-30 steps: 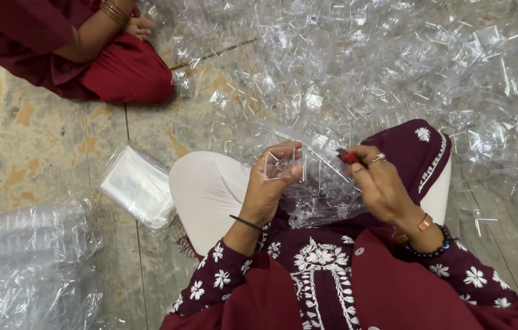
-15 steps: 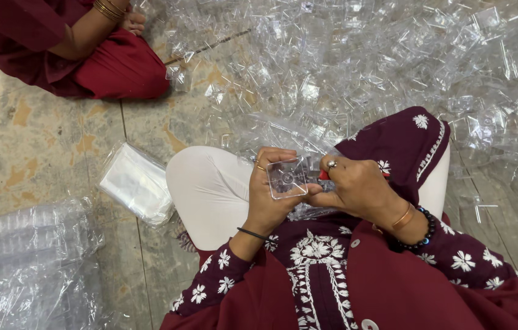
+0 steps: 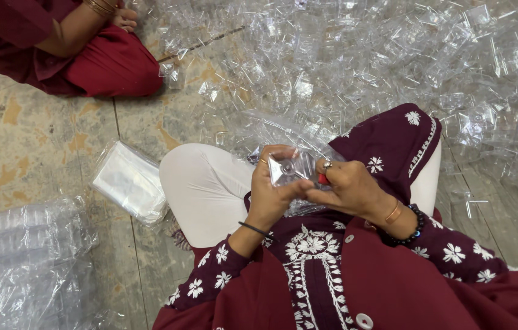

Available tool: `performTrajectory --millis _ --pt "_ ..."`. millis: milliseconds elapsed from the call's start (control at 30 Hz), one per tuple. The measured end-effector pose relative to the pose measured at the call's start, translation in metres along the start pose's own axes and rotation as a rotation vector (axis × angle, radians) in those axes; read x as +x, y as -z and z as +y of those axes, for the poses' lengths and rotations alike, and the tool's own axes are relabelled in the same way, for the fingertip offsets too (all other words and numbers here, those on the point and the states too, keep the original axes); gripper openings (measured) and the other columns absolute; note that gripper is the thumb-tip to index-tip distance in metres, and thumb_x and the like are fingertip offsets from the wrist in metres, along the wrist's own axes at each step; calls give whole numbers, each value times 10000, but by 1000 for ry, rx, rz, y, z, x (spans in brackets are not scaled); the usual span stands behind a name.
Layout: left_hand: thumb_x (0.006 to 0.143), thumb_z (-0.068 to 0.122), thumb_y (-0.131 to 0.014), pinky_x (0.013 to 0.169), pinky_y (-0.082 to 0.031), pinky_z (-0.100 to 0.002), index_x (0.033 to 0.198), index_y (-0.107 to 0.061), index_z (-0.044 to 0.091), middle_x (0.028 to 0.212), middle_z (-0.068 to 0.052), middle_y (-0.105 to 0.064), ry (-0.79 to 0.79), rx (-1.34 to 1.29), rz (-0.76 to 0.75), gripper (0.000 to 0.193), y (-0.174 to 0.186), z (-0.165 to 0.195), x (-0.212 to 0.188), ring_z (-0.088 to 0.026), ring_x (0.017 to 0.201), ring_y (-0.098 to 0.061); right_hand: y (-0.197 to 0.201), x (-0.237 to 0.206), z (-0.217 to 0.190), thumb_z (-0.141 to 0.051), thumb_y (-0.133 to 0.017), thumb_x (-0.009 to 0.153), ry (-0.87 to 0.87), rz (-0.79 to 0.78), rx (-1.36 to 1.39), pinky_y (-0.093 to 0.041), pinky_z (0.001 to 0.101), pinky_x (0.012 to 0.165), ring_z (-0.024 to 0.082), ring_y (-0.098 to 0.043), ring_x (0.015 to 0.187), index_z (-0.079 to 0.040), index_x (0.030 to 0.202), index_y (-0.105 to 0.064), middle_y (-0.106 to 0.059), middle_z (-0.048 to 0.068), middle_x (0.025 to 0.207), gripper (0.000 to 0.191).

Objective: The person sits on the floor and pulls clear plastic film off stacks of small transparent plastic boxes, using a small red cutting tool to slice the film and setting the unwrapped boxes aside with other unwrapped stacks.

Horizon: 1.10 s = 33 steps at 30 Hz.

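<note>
Both hands together over the lap: left hand [image 3: 274,192] pinching a clear piece [image 3: 291,168], right hand [image 3: 347,186] clamped on a red tool [image 3: 322,178]. Thin slick plastic; could slip into the floor's pile [image 3: 393,61].

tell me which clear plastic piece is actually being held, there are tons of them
The small clear piece pinched between the left hand and right hand over the lap. All the others lie loose on the floor.

A flat clear plastic packet [image 3: 129,181] with something white inside lies on the floor, just beside the person's white knee [image 3: 195,183]. A big crinkly clear bag [image 3: 24,263] sits farther from that knee.
</note>
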<state>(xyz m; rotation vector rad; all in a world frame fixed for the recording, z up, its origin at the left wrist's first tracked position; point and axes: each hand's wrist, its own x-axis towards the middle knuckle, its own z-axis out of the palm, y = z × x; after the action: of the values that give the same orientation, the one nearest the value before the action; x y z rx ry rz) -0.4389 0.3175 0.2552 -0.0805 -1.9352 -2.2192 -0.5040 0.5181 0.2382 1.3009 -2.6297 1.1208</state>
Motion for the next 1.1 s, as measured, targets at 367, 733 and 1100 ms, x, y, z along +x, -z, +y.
performTrajectory --millis 367,733,1100 --pt "1028 590 -521 1054 -464 -354 1398 -506 19 1406 -100 -583 220 -318 -74 681 -9 2 6 -161 1171 -551 4 1 2 -569 -801 914 -135 150 812 -527 235 850 66 -613 1076 13 1389 -520 -643 106 1249 803" --pt "953 63 -793 772 -577 -254 1053 -760 16 1028 -74 -719 -169 196 63 115 14 1 13 -126 892 -702 -8 -7 9 -445 -614 957 -578 62 1325 -262 180 323 15 -319 383 57 1144 -695 -767 134 853 542" --pt "1053 373 -598 993 -561 -350 1442 -544 46 1398 -127 -625 158 11 -270 511 36 15 45 -223 1229 -656 4 5 41 -450 -595 1011 -463 -243 1509 -255 191 296 15 -343 381 19 1074 -718 -771 126 833 489"
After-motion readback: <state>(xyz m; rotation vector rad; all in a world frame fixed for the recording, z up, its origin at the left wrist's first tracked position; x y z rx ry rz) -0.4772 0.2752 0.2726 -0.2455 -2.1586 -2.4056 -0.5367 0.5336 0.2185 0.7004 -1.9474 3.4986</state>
